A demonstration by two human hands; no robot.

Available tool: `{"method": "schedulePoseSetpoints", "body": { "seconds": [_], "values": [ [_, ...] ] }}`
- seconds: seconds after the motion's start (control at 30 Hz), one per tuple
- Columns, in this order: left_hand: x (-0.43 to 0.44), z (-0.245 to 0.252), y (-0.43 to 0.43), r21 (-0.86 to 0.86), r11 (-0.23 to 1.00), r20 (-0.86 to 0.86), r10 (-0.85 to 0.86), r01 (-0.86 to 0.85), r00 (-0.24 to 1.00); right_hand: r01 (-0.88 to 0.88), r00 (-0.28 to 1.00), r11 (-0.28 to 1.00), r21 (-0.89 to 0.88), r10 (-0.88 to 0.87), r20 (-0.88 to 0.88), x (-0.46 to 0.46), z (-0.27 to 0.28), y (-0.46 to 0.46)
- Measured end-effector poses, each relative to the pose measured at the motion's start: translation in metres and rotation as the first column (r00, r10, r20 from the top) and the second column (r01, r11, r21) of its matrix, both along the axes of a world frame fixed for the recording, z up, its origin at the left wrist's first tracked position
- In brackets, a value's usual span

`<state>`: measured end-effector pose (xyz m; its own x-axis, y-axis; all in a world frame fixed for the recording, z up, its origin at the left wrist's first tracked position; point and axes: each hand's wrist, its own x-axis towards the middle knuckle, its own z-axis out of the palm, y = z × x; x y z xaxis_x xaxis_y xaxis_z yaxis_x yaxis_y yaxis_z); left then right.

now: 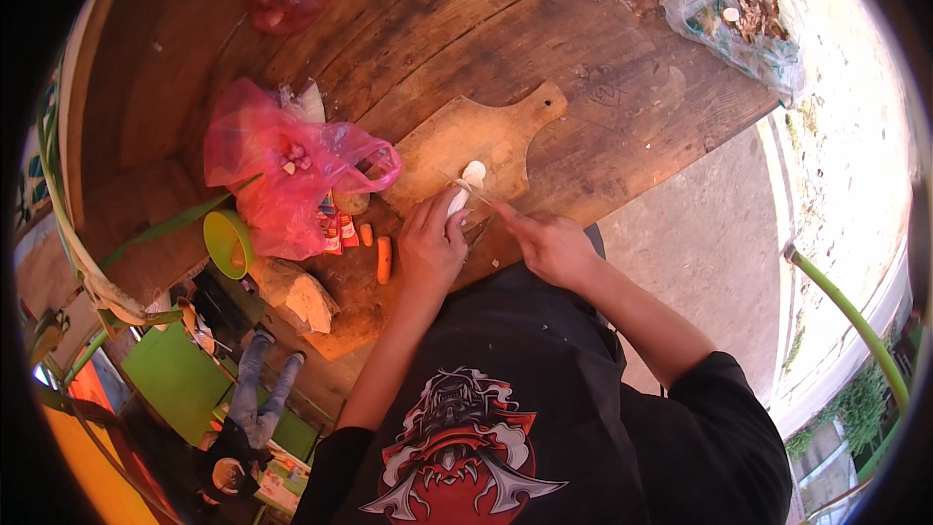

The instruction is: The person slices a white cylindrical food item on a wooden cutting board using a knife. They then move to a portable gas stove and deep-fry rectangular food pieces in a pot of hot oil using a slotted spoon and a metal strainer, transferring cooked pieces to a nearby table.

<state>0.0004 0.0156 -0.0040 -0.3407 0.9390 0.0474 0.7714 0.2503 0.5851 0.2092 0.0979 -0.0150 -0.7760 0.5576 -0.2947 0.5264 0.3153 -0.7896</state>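
Observation:
My left hand [433,239] holds a peeled white vegetable [456,205], perhaps a radish, down on a wooden cutting board [444,135]. In my right hand [548,244] is a knife [477,193], its handle mostly covered by my fingers. The blade lies across the vegetable, just beyond my left fingertips. Round white slices [474,170] overlap at the far end of the piece. The board's handle, with a hole in it, points away to the upper right.
Left of the board lie a pink plastic bag [270,153], sachets [340,230], a potato [351,202] and two orange carrot pieces [384,259]. A green cup [228,244] leans beside a brown lump [297,295]. A clear bag of scraps [736,18] sits at the table's far right corner. Another person [244,423] is lower left.

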Motion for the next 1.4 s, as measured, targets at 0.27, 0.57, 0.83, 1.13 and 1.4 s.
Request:
{"method": "schedulePoseSetpoints", "body": {
  "seconds": [0.27,0.57,0.83,1.13,1.4],
  "values": [
    [0.000,-0.002,-0.002,0.016,1.000,-0.014,-0.006,0.006,1.000,-0.001,0.994,0.999,-0.043,0.005,0.105,-0.019,-0.009,-0.002],
    [-0.002,-0.007,-0.003,0.085,0.996,-0.006,0.008,-0.008,1.000,0.010,0.990,0.998,0.066,-0.019,0.139,-0.007,-0.013,-0.015],
    [-0.001,-0.008,-0.005,0.093,0.995,-0.008,0.022,-0.022,1.000,0.085,0.990,0.989,0.120,-0.097,0.098,0.009,0.014,-0.017],
    [-0.001,-0.006,-0.005,0.055,0.998,-0.020,0.012,-0.011,1.000,0.068,0.996,0.989,0.133,-0.075,0.049,0.001,0.018,-0.019],
    [-0.003,-0.006,-0.004,0.058,0.998,-0.026,-0.014,0.015,1.000,0.036,0.997,0.994,0.099,-0.043,0.069,0.002,0.018,-0.017]
  ]
}}
